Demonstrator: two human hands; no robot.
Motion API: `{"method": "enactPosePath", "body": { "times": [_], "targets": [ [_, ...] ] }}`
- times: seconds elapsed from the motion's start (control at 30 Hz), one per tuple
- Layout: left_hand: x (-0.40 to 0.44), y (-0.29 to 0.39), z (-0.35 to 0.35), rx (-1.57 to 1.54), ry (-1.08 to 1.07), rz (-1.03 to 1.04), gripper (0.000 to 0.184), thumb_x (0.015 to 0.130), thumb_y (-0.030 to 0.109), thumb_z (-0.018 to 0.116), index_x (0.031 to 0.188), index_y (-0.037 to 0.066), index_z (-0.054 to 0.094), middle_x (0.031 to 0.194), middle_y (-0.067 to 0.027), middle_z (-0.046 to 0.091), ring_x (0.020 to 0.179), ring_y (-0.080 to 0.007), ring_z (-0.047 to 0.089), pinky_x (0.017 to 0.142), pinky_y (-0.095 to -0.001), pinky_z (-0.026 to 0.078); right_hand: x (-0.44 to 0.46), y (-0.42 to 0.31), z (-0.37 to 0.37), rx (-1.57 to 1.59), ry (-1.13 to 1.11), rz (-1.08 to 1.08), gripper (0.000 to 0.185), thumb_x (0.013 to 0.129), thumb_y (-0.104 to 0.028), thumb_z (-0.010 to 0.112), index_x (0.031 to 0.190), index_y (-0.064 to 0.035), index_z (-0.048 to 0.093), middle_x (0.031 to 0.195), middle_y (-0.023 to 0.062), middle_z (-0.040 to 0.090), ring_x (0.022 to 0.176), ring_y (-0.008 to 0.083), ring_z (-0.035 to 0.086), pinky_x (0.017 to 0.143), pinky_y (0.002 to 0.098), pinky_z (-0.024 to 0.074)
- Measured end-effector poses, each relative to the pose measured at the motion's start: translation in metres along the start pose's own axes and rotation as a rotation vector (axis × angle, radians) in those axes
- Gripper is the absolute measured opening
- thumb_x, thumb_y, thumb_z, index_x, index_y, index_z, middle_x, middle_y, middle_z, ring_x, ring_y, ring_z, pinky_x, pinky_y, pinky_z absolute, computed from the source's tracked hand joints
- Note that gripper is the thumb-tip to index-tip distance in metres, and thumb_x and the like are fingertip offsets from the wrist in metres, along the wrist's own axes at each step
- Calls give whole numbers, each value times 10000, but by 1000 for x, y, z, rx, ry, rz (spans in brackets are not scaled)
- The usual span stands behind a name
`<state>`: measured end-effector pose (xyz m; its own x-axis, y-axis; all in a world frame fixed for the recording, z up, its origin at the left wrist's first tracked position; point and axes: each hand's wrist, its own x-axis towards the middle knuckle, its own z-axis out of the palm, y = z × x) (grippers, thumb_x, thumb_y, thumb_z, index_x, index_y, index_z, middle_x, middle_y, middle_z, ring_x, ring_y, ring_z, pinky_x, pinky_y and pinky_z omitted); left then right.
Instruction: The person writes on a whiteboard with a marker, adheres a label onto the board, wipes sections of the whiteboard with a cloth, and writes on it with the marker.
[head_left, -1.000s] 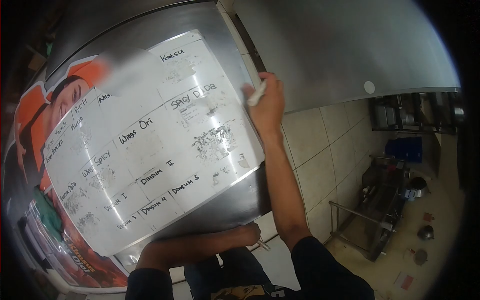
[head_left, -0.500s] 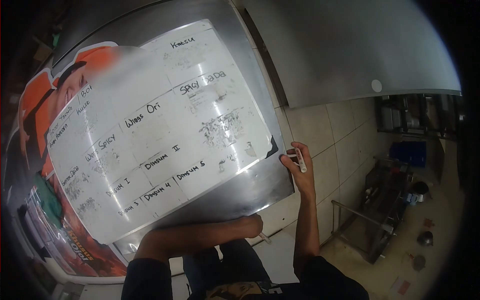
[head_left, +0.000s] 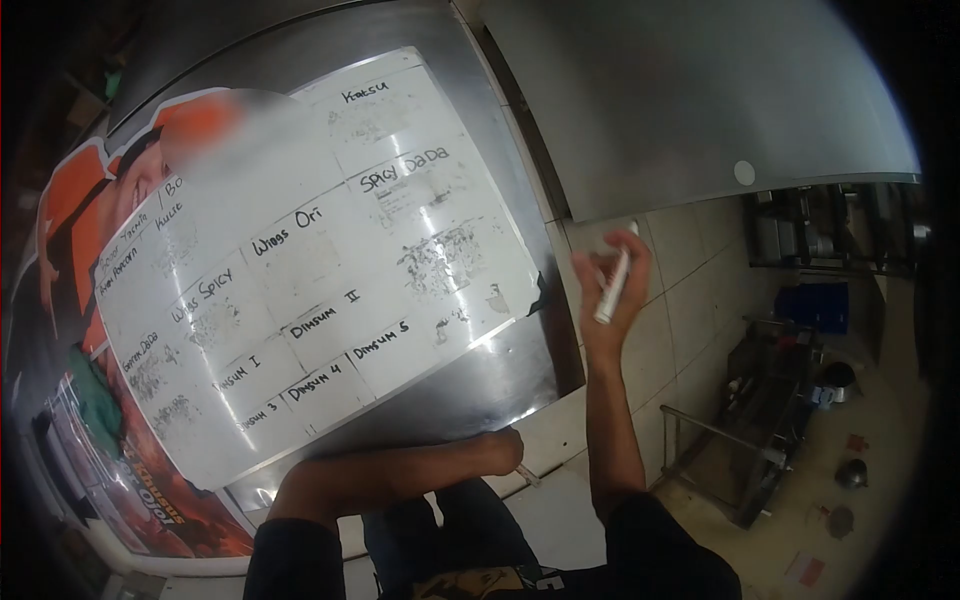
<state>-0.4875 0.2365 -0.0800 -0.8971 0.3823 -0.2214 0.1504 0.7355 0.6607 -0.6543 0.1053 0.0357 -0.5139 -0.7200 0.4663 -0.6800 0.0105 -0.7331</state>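
Note:
In my right hand (head_left: pixel 618 290) is a white marker (head_left: pixel 614 285), held between the fingers and thumb beyond the whiteboard's right edge, not touching the board. The whiteboard (head_left: pixel 300 270) leans over a metal surface and carries black handwriting such as "Wings Ori", "Spicy Dada" and "Dimsum 5", with smudged patches. My left hand (head_left: pixel 500 451) is closed near my lap, below the board's lower edge. Its fingers are hidden, and a thin light object (head_left: pixel 527 475) shows just beside it.
An orange printed poster (head_left: pixel 75 215) stands behind the board's left side, with a green cloth (head_left: pixel 97 400) below. A large metal panel (head_left: pixel 700 100) fills the upper right. A metal rack (head_left: pixel 730 460), blue bin (head_left: pixel 815 307) and tiled wall (head_left: pixel 660 300) are at the right.
My right hand has moved off the board's right edge, down and then slightly up, with the marker turning in its fingers. My left hand has stayed nearly in place.

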Motion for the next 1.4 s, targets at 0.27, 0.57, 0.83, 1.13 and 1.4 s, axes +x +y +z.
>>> {"method": "enactPosePath", "body": {
  "times": [0.27, 0.57, 0.83, 1.13, 1.4],
  "targets": [
    [3, 1, 11, 19, 66, 66, 150, 742, 169, 624, 726, 43, 703, 781, -119, 692, 741, -277, 668, 620, -395, 512, 29, -29, 65, 189, -206, 160, 496, 769, -57, 786, 1177, -34, 506, 1042, 102, 553, 909, 155, 601, 742, 306, 523],
    [57, -22, 28, -143, 316, -95, 317, 856, 264, 597, 1065, 48, 698, 1122, -168, 666, 1031, -316, 626, 888, -408, 488, 12, -93, 79, 262, -331, -129, 579, 985, -495, 439, 1302, -15, 509, 1318, 144, 488, 1187, 290, 494, 1023, 434, 355],
    [0, -34, -8, -120, 428, -273, 287, 842, 228, 597, 1034, 43, 701, 1103, -165, 670, 1024, -306, 629, 874, -405, 491, -75, -352, 224, 323, -1044, -963, 513, 616, 68, 615, 1113, -61, 608, 1075, 87, 540, 875, 281, 568, 765, 392, 428],
    [-38, -29, -16, -87, 325, -227, 254, 825, 189, 597, 1000, 38, 704, 1083, -162, 675, 1017, -294, 631, 859, -401, 493, -267, -435, 440, 295, -1358, -424, 636, 738, -314, 759, 1128, 123, 510, 840, 201, 672, 859, 332, 689, 697, 408, 572],
    [-16, 6, -21, 10, -9, -125, 227, 811, 153, 596, 969, 34, 708, 1065, -159, 679, 1011, -284, 634, 845, -397, 496, -79, -399, 263, 510, -1105, -618, 234, 626, -232, 713, 744, -33, 678, 827, 185, 602, 810, 323, 610, 703, 429, 482]
  ]
}}
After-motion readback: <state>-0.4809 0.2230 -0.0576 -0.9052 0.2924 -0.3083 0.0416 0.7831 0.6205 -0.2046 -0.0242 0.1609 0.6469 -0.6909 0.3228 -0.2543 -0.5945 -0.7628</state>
